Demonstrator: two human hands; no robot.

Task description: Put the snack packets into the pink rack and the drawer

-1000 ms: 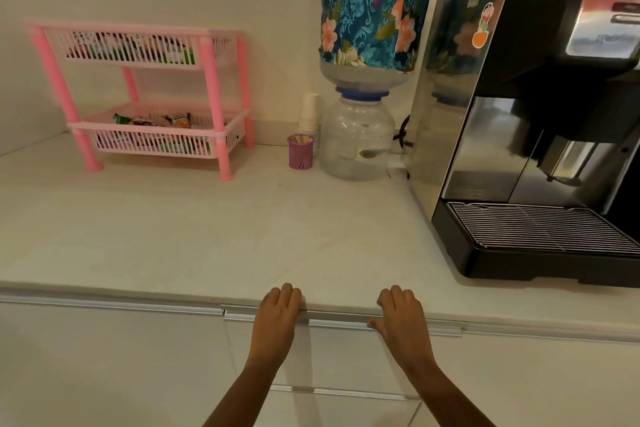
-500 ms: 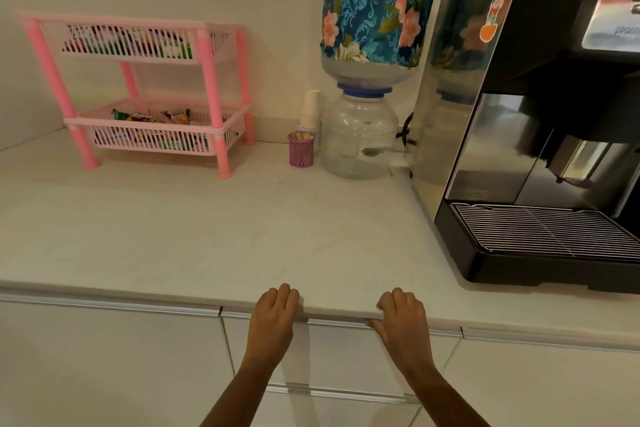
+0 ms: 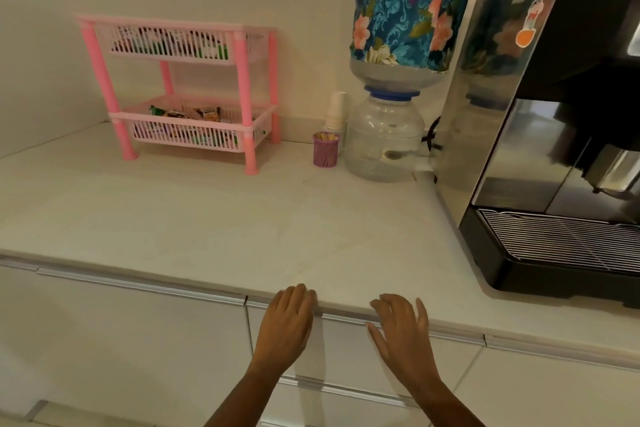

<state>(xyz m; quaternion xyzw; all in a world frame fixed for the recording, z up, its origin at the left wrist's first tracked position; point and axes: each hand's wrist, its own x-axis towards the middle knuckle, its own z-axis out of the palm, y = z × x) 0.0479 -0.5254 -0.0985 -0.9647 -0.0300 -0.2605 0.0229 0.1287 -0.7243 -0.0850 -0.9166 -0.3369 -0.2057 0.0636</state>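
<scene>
kitchen or pantry nook.
shown by a pale countertop (image 3: 214, 218) over drawer fronts, a coffee machine (image 3: 554, 135), a water dispenser bottle (image 3: 398, 80), stacked paper cups (image 3: 336, 111).

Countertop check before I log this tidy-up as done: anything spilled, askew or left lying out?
Nothing stands out. The countertop shows no spills; packets sit inside both tiers of the pink rack, which stands upright. Both hands, left and right, rest at the shut drawer.

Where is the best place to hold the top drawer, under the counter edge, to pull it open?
Probably the drawer is best gripped at the long metal handle strip along its top edge. Hook the fingers in from the front, both hands spread apart as the left hand and right hand are.
</scene>
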